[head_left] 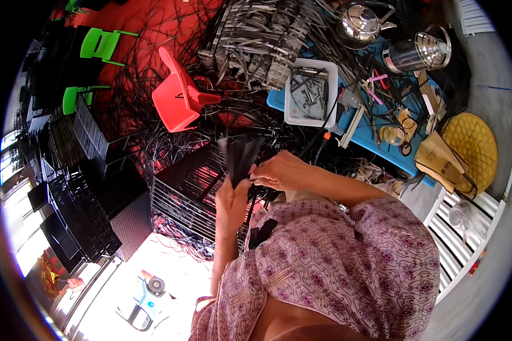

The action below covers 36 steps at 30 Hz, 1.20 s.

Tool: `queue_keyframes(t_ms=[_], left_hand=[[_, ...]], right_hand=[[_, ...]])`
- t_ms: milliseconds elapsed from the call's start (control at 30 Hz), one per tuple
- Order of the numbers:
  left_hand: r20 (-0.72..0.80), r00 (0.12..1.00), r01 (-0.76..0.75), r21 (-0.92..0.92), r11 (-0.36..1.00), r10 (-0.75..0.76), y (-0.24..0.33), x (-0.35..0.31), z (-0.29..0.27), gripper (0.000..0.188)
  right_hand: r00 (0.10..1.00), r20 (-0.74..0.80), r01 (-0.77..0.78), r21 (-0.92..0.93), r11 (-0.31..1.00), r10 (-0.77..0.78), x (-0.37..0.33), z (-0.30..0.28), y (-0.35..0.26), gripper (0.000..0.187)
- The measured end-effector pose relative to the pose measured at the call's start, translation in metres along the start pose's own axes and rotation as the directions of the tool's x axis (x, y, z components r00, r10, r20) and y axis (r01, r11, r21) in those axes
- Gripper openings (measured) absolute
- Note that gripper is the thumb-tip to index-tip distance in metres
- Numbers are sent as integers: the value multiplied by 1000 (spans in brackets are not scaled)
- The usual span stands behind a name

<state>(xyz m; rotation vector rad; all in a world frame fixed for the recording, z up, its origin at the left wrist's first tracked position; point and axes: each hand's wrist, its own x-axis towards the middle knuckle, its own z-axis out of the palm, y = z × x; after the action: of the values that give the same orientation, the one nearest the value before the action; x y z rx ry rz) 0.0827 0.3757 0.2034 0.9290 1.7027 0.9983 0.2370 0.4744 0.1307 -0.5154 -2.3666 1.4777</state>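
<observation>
My left hand is closed round the lower end of a bundle of flat black strips, whose free ends fan upward and are blurred. From the right, my right hand meets it, with thumb and fingers pinched at the edge of the same bundle, close to the left thumb. The exact spot between those fingertips is too small to make out. Just left of my hands and below them stands a black slatted, cage-like frame, and many loose black strips lie tangled around it.
A red plastic chair stands ahead. Heaped grey-black strips lie beyond. On the blue table are a white tub of small pieces, a kettle, a thermos and pink-handled scissors. A tape dispenser lies lower left.
</observation>
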Motion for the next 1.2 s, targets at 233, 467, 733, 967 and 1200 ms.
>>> queue_keyframes(t_ms=[233,467,733,967,1200], left_hand=[[4,1000,24,167,986,-25,-18,-58,-33,18],[-335,916,156,-208,966,-220,-51,-111,-156,20],[-477,875,-117,-372,921,-82,-68,-141,-204,20],[-501,865,-208,-422,882,-35,-68,-145,-216,20],[-529,849,-257,-447,857,-21,-64,-145,-222,17]], right_hand=[[971,71,-230,43,972,226,-19,-12,-63,25],[884,-3,-462,135,876,467,-50,-28,-87,21],[731,14,-682,49,730,682,-104,-78,-95,15],[717,-81,-685,104,721,692,-158,-108,-93,15],[748,-191,-620,143,771,636,-191,-135,-92,17]])
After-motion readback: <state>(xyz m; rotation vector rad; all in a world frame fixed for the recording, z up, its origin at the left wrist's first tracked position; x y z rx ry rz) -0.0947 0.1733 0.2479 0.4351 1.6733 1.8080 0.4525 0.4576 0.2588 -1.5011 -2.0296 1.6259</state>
